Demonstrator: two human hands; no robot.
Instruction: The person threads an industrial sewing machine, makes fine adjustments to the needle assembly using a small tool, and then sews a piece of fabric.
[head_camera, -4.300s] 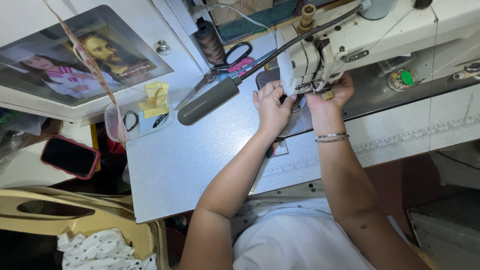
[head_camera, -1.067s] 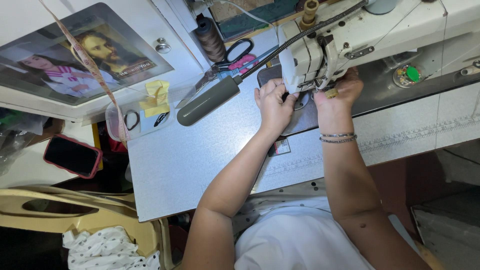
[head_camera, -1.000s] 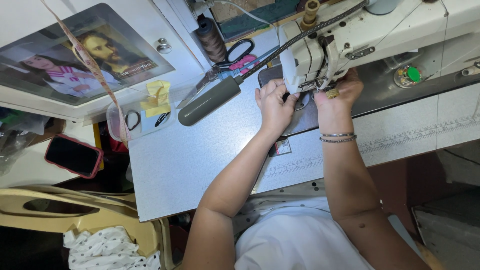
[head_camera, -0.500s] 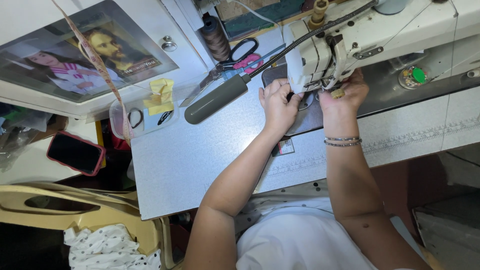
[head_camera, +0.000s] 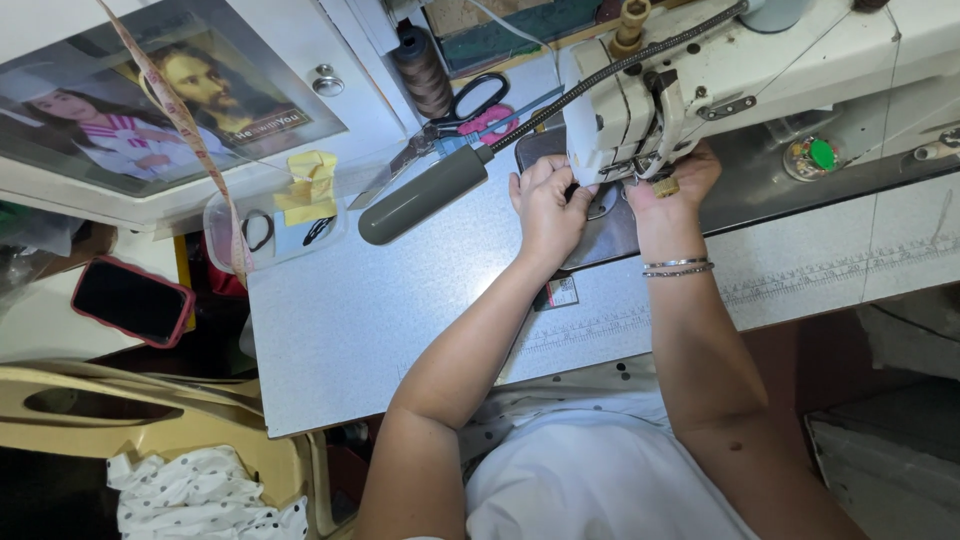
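Phone (head_camera: 132, 301): dark screen, red case, lying flat at the left edge of the frame, off the worktop.
Spotted cloth (head_camera: 200, 492): white with dark dots, bunched on a cream chair at the lower left.
Measuring tape (head_camera: 185, 130): hangs diagonally from the upper left down across the framed picture (head_camera: 150, 100).
Plastic tray (head_camera: 265, 228): clear, at the worktop's left edge, holding a folded yellow piece and small dark clips.
Worktop (head_camera: 380, 310): pale grey, speckled, filling the centre of the frame.
Lamp head (head_camera: 425, 195): grey-green, elongated, on a flexible metal hose, lying on the worktop left of the hands.
Thread spool (head_camera: 422, 70): brown, upright, upper centre.
Scissors (head_camera: 470, 105): black handles, beside a pink-handled tool, just right of the spool.
Left hand (head_camera: 548, 205): fingers curled, tips pressed in at the needle area under the machine head; what they pinch cannot be told.
Sewing machine (head_camera: 700, 80): white, upper right; its head stands directly above both hands.
Right hand (head_camera: 668, 180): fingers bent up under the machine head, tips hidden; grip cannot be told. Two thin bangles sit on the wrist.
Ruler marking (head_camera: 840, 270): printed scale along the worktop's front edge, right of centre.
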